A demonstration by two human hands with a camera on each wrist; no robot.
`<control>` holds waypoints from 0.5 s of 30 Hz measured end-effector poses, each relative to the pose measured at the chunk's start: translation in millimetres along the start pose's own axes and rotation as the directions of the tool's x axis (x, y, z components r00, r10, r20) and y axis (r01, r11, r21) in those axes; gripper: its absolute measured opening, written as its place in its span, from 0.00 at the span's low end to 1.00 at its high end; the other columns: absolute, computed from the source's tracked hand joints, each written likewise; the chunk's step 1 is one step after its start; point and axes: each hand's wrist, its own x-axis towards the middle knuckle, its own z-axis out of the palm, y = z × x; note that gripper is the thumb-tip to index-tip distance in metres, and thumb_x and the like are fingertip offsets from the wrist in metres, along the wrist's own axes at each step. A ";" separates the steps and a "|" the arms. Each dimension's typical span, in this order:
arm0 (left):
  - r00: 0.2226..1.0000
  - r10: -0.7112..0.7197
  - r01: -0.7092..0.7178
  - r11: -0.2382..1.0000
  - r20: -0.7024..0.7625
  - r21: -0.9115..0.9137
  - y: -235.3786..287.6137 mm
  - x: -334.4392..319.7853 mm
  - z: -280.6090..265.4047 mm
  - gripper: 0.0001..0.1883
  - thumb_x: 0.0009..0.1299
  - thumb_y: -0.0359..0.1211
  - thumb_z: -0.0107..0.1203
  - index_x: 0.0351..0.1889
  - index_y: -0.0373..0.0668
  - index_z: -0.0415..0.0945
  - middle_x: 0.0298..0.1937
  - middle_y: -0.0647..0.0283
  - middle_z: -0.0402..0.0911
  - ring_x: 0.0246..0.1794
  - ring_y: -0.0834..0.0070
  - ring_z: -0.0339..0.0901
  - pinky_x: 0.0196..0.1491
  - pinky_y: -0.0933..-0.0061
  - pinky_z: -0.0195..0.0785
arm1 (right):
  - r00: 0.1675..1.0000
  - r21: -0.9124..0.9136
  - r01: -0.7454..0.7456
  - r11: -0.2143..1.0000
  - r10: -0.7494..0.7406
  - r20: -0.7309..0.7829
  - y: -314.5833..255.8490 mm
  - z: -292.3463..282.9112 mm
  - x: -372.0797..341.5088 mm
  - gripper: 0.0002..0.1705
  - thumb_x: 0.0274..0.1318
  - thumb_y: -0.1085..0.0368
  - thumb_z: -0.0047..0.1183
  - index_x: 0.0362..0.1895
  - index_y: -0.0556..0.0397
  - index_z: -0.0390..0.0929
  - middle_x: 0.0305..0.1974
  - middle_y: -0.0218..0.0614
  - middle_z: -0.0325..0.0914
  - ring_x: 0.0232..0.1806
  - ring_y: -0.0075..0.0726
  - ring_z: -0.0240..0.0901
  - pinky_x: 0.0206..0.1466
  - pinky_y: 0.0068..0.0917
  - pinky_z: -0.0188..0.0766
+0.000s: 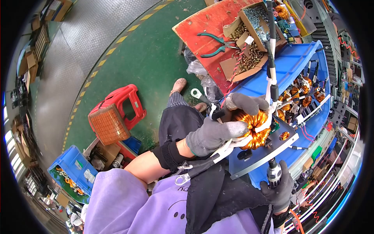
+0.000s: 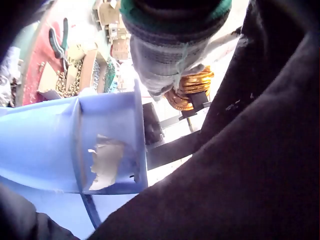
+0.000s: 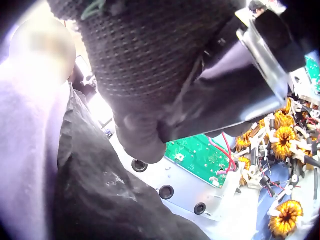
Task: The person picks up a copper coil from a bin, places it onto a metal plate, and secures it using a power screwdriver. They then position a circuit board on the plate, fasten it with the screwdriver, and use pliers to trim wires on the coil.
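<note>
My left hand (image 1: 212,136), in a grey glove, grips a copper-wound toroid coil (image 1: 255,130), thumb across its near side and fingers over its top. White and black cable leads with ring lugs (image 1: 182,179) run from the coil. In the left wrist view the coil (image 2: 192,90) shows beyond the glove (image 2: 165,65). Under the coil is a metal panel (image 1: 253,163) with a pale edge. My right hand (image 1: 281,189) holds a power screwdriver (image 1: 274,173), its nose pointing at that edge. In the right wrist view the glove (image 3: 140,135) hides the tool; a green circuit board (image 3: 200,157) lies beyond.
A blue bin (image 1: 323,78) holds several more coils (image 1: 304,93). On a red board (image 1: 194,27) lie green-handled pliers (image 1: 212,45) and cardboard trays of brass fasteners (image 1: 249,58) and silver screws (image 1: 259,19). A red stool (image 1: 134,101) and another blue bin (image 1: 74,171) stand on the floor.
</note>
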 end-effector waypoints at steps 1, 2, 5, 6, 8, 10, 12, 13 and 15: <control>1.000 -0.001 0.001 1.000 0.001 0.001 -0.4 -0.9 -0.4 0.18 0.65 0.33 0.62 0.51 0.47 0.71 0.61 0.54 0.67 0.60 0.62 0.67 0.59 0.60 0.62 | 0.999 -0.023 0.022 0.999 -0.023 -0.022 -1.9 -0.1 1.2 0.54 0.28 0.56 0.73 0.65 0.58 0.64 0.35 0.42 0.79 0.31 0.50 0.75 0.38 0.43 0.69; 1.000 -0.016 0.017 0.999 0.003 -0.030 -0.8 -2.5 -0.2 0.18 0.65 0.33 0.61 0.52 0.47 0.70 0.62 0.54 0.66 0.60 0.63 0.67 0.60 0.60 0.62 | 0.998 -0.046 0.043 0.998 -0.045 -0.044 -3.8 -0.4 2.0 0.55 0.27 0.57 0.73 0.65 0.58 0.64 0.35 0.42 0.79 0.31 0.50 0.75 0.39 0.43 0.69; 0.996 -0.077 0.080 0.995 -0.039 0.056 9.7 -8.2 1.2 0.19 0.67 0.34 0.59 0.55 0.46 0.69 0.64 0.53 0.65 0.60 0.64 0.67 0.61 0.61 0.61 | 0.998 -0.090 0.046 0.995 -0.049 -0.036 -6.8 -2.4 3.8 0.55 0.27 0.57 0.73 0.65 0.58 0.64 0.35 0.40 0.79 0.31 0.50 0.75 0.39 0.43 0.69; 0.989 -0.120 0.133 0.977 -0.087 0.167 15.6 -11.2 1.9 0.19 0.68 0.34 0.58 0.56 0.46 0.69 0.65 0.53 0.64 0.61 0.64 0.67 0.62 0.60 0.61 | 0.998 -0.086 0.043 0.995 -0.046 -0.037 -7.9 -2.5 3.9 0.55 0.27 0.57 0.73 0.65 0.58 0.64 0.35 0.40 0.79 0.31 0.50 0.75 0.39 0.43 0.69; 0.989 -0.125 0.140 0.966 -0.081 0.217 20.3 -15.9 2.5 0.19 0.67 0.34 0.59 0.55 0.47 0.71 0.68 0.51 0.63 0.61 0.62 0.67 0.61 0.56 0.61 | 0.998 -0.104 0.049 0.993 -0.053 -0.039 -9.3 -3.5 4.1 0.54 0.27 0.57 0.73 0.65 0.58 0.64 0.36 0.40 0.79 0.31 0.51 0.75 0.38 0.44 0.70; 0.971 -0.216 0.235 0.942 -0.102 0.239 30.7 -24.6 0.1 0.19 0.68 0.33 0.60 0.56 0.49 0.72 0.73 0.50 0.59 0.64 0.57 0.66 0.62 0.52 0.61 | 0.998 -0.094 0.039 0.995 -0.043 -0.044 -10.0 -5.0 6.2 0.54 0.27 0.57 0.73 0.64 0.58 0.65 0.37 0.40 0.79 0.31 0.51 0.75 0.38 0.44 0.70; 0.977 -0.198 0.214 0.927 -0.081 0.309 31.6 -24.6 -5.6 0.19 0.68 0.33 0.60 0.56 0.49 0.72 0.73 0.50 0.59 0.65 0.56 0.65 0.63 0.52 0.61 | 0.996 -0.128 0.065 0.990 -0.074 -0.059 -8.7 -6.2 8.5 0.52 0.28 0.57 0.72 0.63 0.58 0.65 0.37 0.41 0.79 0.31 0.53 0.75 0.37 0.43 0.71; 0.983 -0.177 0.185 0.907 -0.057 0.378 32.3 -24.4 -7.8 0.19 0.68 0.32 0.61 0.57 0.50 0.72 0.74 0.50 0.58 0.66 0.55 0.64 0.63 0.52 0.61 | 0.995 -0.125 0.064 0.990 -0.072 -0.062 -7.8 -7.6 8.8 0.52 0.28 0.57 0.72 0.63 0.58 0.65 0.37 0.41 0.79 0.31 0.53 0.75 0.37 0.43 0.71; 0.977 -0.203 0.213 0.900 -0.066 0.380 37.7 -23.8 -6.1 0.20 0.67 0.32 0.62 0.57 0.48 0.72 0.74 0.49 0.58 0.68 0.57 0.63 0.66 0.53 0.59 | 0.999 -0.153 0.034 0.988 -0.036 -0.012 -6.9 -9.7 8.4 0.52 0.29 0.56 0.72 0.64 0.59 0.65 0.37 0.42 0.80 0.32 0.53 0.75 0.38 0.44 0.70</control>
